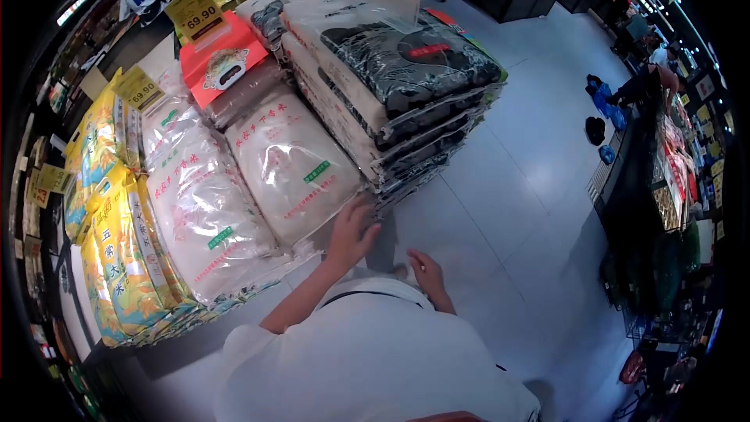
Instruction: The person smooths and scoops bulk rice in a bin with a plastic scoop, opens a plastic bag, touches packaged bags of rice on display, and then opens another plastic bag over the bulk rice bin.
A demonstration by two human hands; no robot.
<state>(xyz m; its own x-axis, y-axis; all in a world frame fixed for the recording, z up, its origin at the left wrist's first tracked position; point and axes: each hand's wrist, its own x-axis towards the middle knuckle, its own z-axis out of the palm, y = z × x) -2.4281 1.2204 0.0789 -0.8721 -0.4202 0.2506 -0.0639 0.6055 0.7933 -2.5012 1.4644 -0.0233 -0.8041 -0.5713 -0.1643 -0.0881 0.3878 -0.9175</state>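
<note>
My left hand point(353, 233) is at the near corner of a clear plastic bag of white rice point(293, 160) with red and green print. Its fingers are stretched out and apart, against or just beside the bag's edge; I cannot tell whether they touch. In front of my white shirt, my right hand point(426, 272) hangs over the floor with loosely bent fingers and nothing in it. A second clear rice bag point(207, 211) lies to the left. Right of the bags rises a stack of black-and-white rice packs point(391, 70), wrapped in shiny plastic.
Yellow rice bags point(121, 258) stand at the display's left end. A red box point(223, 62) and a yellow price sign point(195, 12) are farther back. Grey tiled floor point(508, 180) runs along the right. Beyond it, a person point(660, 78) bends over a dark display counter point(625, 180).
</note>
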